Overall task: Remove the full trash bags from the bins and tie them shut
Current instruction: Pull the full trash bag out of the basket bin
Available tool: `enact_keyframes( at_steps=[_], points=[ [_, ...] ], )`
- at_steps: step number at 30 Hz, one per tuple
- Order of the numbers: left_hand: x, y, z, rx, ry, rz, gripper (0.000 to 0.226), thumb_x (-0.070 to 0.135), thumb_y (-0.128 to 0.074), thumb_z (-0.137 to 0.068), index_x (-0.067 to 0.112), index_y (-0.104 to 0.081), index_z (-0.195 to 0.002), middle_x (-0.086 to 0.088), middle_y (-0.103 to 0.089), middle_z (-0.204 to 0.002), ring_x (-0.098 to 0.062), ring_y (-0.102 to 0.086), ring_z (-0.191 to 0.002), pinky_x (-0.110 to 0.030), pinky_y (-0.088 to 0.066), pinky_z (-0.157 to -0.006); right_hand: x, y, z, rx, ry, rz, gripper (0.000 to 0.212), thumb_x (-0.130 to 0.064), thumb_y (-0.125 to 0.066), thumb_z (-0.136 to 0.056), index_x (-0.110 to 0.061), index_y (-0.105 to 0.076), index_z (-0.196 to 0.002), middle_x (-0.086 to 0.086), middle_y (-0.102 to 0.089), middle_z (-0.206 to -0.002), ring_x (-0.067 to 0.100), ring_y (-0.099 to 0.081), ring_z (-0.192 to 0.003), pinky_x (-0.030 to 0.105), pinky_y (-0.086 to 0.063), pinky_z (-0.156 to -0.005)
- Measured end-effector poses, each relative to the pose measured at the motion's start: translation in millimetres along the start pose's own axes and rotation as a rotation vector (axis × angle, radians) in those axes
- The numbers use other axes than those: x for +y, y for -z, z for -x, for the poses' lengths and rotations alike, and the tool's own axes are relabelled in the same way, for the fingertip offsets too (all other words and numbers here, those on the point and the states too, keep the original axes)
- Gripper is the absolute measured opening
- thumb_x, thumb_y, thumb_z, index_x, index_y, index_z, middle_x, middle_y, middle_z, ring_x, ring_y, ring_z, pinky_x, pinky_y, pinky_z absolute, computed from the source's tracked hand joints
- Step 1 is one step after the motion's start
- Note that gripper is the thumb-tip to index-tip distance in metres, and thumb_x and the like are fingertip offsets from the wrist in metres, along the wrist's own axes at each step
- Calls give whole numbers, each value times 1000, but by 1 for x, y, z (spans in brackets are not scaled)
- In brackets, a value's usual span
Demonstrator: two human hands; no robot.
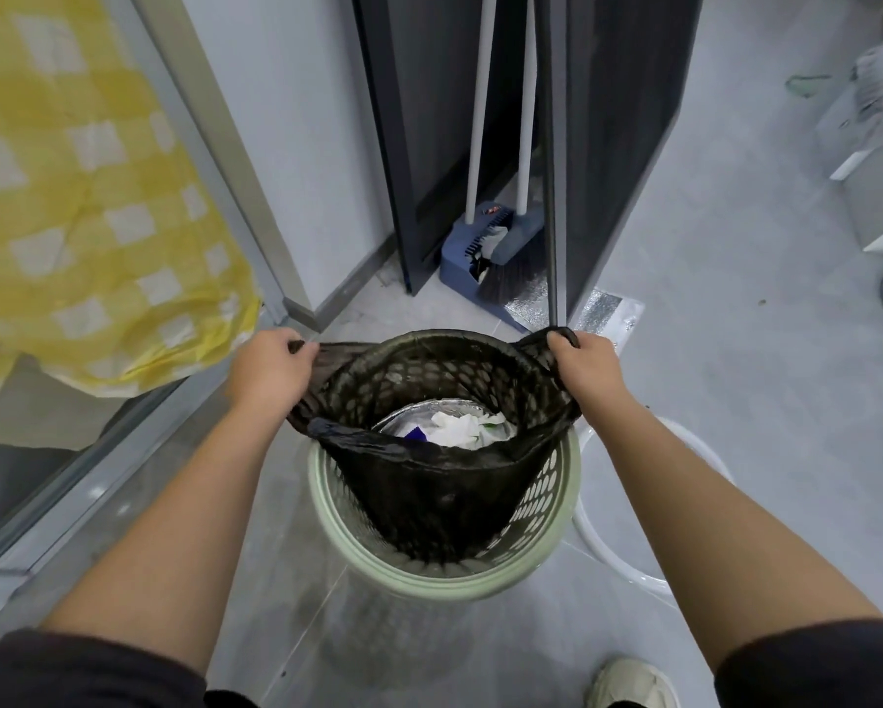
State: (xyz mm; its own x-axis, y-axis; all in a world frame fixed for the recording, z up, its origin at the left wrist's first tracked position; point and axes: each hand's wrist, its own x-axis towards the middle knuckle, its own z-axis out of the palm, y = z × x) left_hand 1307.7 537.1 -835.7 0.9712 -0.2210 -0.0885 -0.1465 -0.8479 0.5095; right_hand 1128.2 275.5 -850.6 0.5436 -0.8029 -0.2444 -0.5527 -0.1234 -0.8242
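Two grips are clamped on the trash bag (439, 482). The left grip (271, 367) pinches a bunched corner of the black film at the bin's left side. The right grip (585, 367) has its fingers curled round the opposite corner at the bin's right side. The bag's mouth is stretched wide between them above the bin (337, 528), and its body hangs down inside the pale green lattice wall.

The film looks thin and soft, sheer enough for the lattice to show through. I judge it will stretch, and may tear if jerked, so a straight, even lift suits it. The load seems light: crumpled white paper (460, 429) and a foil tray (403, 416) low in the bag, though the tray's edge could snag the film. The two held corners are the natural places to hold and then to knot.

Beyond the bin a broom and dustpan (485, 258) stand against a dark door panel (409, 145). Left of the bin hangs a yellow checked cloth (87, 222). Just right of the bin lies a white ring-shaped object (613, 549). None of these is over the bin, so the way upward looks free.
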Motion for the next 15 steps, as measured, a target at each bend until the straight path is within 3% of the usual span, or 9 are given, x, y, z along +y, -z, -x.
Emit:
enact_keyframes(
  at_steps=[4, 7, 9, 11, 13, 15],
  points=[
    [8, 1, 11, 270, 13, 218, 30, 28, -43, -99, 6, -58, -86, -10, -57, -74, -26, -50, -67, -35, -36, -60, -6, -4, -1, 176, 88, -163, 31, -24, -43, -95, 0, -55, -79, 10, -53, -74, 22, -48, -70, 34, -39, -67],
    [1, 9, 21, 292, -55, 285, 28, 28, -36, -101, 9, -51, -86, -8, -50, -71, -25, -46, -66, -35, -31, -59, -7, 8, 6, 166, 185, -156, 23, -17, -39, -96, -10, -60, -90, 6, -60, -87, 19, -54, -82, 32, -42, -75],
    [-15, 20, 25, 209, -261, 228, 27, 27, -37, -101, 11, -52, -87, -8, -54, -71, -27, -50, -68, -38, -35, -60, -4, 23, 16, 46, 302, -65, 24, -7, -38, -92, -15, -60, -88, 3, -59, -84, 15, -52, -77, 20, -40, -68],
    [-32, 36, 30, 41, -508, 87, 29, 34, -40, -99, 16, -61, -92, -8, -65, -76, -28, -58, -71, -38, -42, -62, -1, 42, 26, -145, 401, 54, 22, -10, -40, -83, -19, -57, -71, 1, -55, -69, 16, -48, -67, 21, -38, -62],
    [-40, 54, 36, -168, -712, -141, 52, 64, -33, -90, 25, -66, -89, 2, -68, -71, -20, -62, -66, -33, -43, -57, 2, 59, 37, -301, 499, 376, 26, -31, -45, -84, -19, -47, -60, -3, -47, -57, 15, -45, -59, 31, -38, -60],
    [-38, 67, 39, -346, -824, -440, 70, 89, -24, -70, 31, -60, -84, 10, -60, -59, -7, -53, -55, -30, -40, -51, 3, 69, 45, -374, 644, 860, 51, -68, -42, -80, -19, -44, -65, -3, -49, -59, 14, -49, -59, 32, -38, -56]
  ],
)
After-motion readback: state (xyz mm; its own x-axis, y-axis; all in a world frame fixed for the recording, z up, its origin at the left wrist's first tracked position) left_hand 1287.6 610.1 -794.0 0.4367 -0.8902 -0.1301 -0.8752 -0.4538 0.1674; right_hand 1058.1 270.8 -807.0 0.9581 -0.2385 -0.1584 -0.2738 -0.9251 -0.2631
